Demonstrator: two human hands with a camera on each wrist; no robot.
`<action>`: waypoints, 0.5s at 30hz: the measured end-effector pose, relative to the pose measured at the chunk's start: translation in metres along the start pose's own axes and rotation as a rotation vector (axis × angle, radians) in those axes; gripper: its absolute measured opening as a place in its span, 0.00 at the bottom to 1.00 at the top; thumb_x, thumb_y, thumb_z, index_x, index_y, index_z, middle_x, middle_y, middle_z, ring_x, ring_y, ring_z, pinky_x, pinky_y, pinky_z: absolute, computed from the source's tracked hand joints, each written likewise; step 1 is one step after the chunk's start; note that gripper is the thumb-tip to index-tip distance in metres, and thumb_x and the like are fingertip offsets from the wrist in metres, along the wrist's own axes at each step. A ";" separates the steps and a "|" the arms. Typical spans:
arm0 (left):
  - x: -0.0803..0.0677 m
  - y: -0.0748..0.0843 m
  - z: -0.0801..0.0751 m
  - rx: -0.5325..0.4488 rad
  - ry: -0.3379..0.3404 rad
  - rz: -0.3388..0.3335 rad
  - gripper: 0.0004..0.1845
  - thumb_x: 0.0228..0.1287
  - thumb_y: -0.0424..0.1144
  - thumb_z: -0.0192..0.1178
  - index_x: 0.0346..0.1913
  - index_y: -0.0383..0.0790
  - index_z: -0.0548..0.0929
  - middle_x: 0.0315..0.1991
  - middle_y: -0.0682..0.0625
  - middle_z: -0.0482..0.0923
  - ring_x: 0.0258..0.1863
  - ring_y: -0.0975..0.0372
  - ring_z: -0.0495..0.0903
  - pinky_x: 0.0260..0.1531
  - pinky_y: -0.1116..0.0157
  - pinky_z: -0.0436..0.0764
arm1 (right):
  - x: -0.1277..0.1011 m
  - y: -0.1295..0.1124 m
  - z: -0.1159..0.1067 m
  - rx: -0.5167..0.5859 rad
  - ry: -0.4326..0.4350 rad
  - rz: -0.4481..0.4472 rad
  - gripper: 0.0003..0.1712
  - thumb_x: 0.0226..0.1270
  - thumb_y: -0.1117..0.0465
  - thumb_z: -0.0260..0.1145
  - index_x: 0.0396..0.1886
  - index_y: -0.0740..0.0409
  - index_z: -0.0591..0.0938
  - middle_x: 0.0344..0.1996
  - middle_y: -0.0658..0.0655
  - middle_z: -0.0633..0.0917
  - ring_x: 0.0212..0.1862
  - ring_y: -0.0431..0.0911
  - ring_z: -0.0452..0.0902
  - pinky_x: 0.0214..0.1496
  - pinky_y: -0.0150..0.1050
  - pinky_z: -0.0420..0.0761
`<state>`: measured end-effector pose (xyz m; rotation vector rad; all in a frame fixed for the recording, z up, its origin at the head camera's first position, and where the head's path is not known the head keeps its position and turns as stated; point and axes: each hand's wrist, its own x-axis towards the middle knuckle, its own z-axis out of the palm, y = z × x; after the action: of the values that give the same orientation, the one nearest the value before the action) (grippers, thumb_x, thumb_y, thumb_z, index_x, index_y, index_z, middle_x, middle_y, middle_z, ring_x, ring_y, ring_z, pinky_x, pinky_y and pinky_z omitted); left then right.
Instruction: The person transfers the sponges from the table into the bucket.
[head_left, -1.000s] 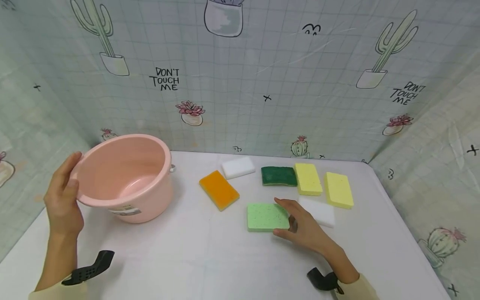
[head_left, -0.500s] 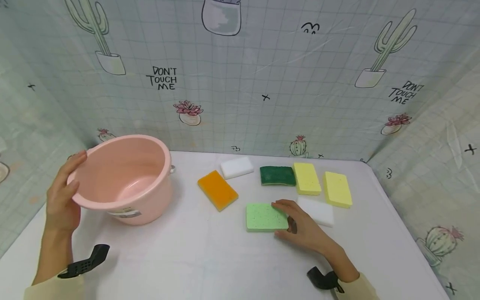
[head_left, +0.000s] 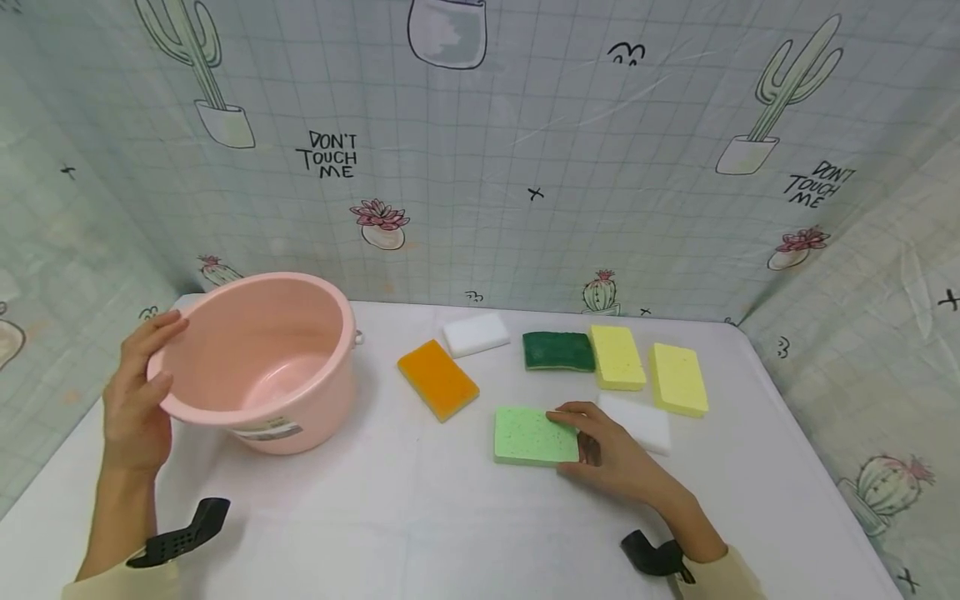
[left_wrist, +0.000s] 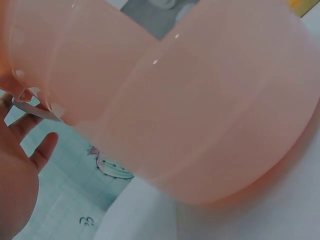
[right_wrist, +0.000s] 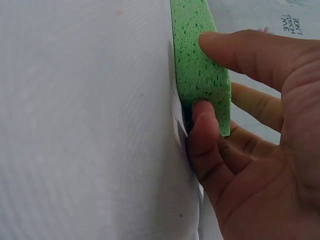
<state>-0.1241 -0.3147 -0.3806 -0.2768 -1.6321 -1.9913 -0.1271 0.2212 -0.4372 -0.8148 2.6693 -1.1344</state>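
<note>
At the left of the head view, my left hand (head_left: 138,408) grips the rim of a pink plastic bucket (head_left: 326,408), fingers over the edge and thumb near the front. The bucket's wall fills most of the left wrist view. On the white table, my right hand (head_left: 626,467) pinches the right end of a light green sponge (head_left: 528,437), thumb on its near edge and fingers at its far side. The right wrist view shows one finger pressed to the end of the green sponge (right_wrist: 192,60), low against the cloth. The sponge lies flat.
Behind the green sponge lie an orange sponge (head_left: 438,381), a white sponge (head_left: 476,334), a dark green sponge (head_left: 558,351) and two yellow sponges (head_left: 617,358). Another white sponge (head_left: 641,421) sits partly behind my right hand. A patterned curtain (head_left: 465,183) encloses the table (head_left: 360,533).
The bucket has shifted slightly to the right, with my left hand's fingers further over its rim. My right hand's fingers have adjusted a little on the green sponge, which stays in place.
</note>
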 end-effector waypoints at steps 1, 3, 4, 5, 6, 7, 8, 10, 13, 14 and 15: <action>-0.001 0.001 0.002 0.012 -0.006 0.005 0.27 0.53 0.27 0.42 0.57 0.24 0.75 0.66 0.40 0.60 0.67 0.55 0.53 0.59 0.69 0.62 | 0.000 0.000 0.000 0.001 0.001 -0.002 0.38 0.53 0.60 0.75 0.66 0.52 0.72 0.62 0.53 0.69 0.34 0.40 0.72 0.31 0.31 0.76; -0.001 0.002 0.004 0.034 -0.018 0.012 0.26 0.51 0.26 0.42 0.55 0.23 0.76 0.66 0.39 0.61 0.67 0.55 0.53 0.58 0.70 0.64 | 0.000 0.000 0.000 0.004 0.002 -0.001 0.39 0.53 0.60 0.76 0.66 0.51 0.72 0.62 0.52 0.69 0.34 0.40 0.72 0.32 0.31 0.77; -0.002 0.002 0.005 0.036 -0.027 0.019 0.26 0.51 0.26 0.42 0.55 0.23 0.76 0.65 0.39 0.61 0.68 0.55 0.52 0.59 0.70 0.63 | 0.000 0.000 0.000 0.007 0.002 0.000 0.39 0.52 0.60 0.76 0.66 0.51 0.72 0.62 0.52 0.69 0.34 0.39 0.72 0.32 0.31 0.77; -0.002 0.002 0.005 0.038 -0.034 0.024 0.26 0.50 0.26 0.42 0.54 0.23 0.76 0.65 0.39 0.61 0.68 0.55 0.52 0.59 0.71 0.63 | 0.000 0.001 0.000 0.008 0.002 -0.002 0.39 0.52 0.60 0.76 0.66 0.51 0.72 0.62 0.52 0.69 0.34 0.39 0.72 0.32 0.31 0.77; -0.002 0.002 0.005 0.041 -0.038 0.023 0.26 0.50 0.26 0.42 0.54 0.23 0.76 0.65 0.39 0.61 0.68 0.55 0.52 0.59 0.71 0.64 | 0.000 0.001 0.000 0.009 0.001 -0.004 0.39 0.53 0.60 0.76 0.66 0.51 0.72 0.62 0.52 0.69 0.34 0.39 0.72 0.32 0.31 0.77; -0.002 0.001 0.006 0.037 -0.040 0.024 0.26 0.50 0.26 0.42 0.54 0.23 0.76 0.66 0.39 0.61 0.68 0.55 0.52 0.60 0.71 0.63 | 0.000 0.001 0.000 0.011 0.001 -0.006 0.39 0.53 0.60 0.76 0.66 0.52 0.72 0.62 0.53 0.69 0.34 0.39 0.73 0.32 0.31 0.77; -0.002 0.001 0.005 0.033 -0.041 0.025 0.26 0.51 0.26 0.41 0.54 0.23 0.76 0.66 0.39 0.61 0.69 0.54 0.51 0.60 0.71 0.63 | 0.000 0.001 0.000 0.015 0.000 -0.006 0.38 0.53 0.59 0.75 0.66 0.52 0.72 0.62 0.53 0.69 0.34 0.39 0.73 0.33 0.31 0.77; -0.002 0.000 0.005 0.016 -0.044 0.024 0.26 0.51 0.26 0.41 0.54 0.23 0.76 0.67 0.39 0.60 0.70 0.53 0.50 0.61 0.70 0.62 | 0.000 0.001 0.000 0.020 -0.001 -0.003 0.38 0.53 0.59 0.75 0.65 0.52 0.73 0.62 0.53 0.69 0.33 0.39 0.73 0.33 0.31 0.78; -0.002 -0.001 0.006 -0.016 -0.053 0.032 0.26 0.51 0.25 0.40 0.54 0.21 0.75 0.68 0.39 0.61 0.71 0.52 0.48 0.65 0.68 0.58 | 0.000 0.000 0.000 0.035 0.000 0.007 0.37 0.53 0.58 0.75 0.65 0.52 0.73 0.61 0.53 0.69 0.33 0.39 0.74 0.33 0.31 0.78; -0.002 0.000 0.006 -0.024 -0.056 0.032 0.26 0.51 0.25 0.40 0.54 0.21 0.75 0.69 0.40 0.61 0.71 0.52 0.48 0.65 0.67 0.57 | 0.000 0.001 0.000 0.036 0.001 0.008 0.37 0.53 0.58 0.75 0.65 0.52 0.73 0.61 0.53 0.69 0.33 0.39 0.74 0.34 0.31 0.79; -0.002 0.000 0.006 -0.028 -0.058 0.030 0.27 0.51 0.25 0.40 0.55 0.21 0.75 0.69 0.40 0.61 0.71 0.52 0.48 0.66 0.67 0.55 | 0.000 0.001 0.000 0.037 0.003 0.007 0.37 0.53 0.58 0.75 0.65 0.52 0.74 0.61 0.54 0.69 0.33 0.39 0.74 0.34 0.31 0.79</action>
<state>-0.1236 -0.3080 -0.3803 -0.3706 -1.6275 -2.0022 -0.1272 0.2215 -0.4380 -0.7973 2.6431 -1.1814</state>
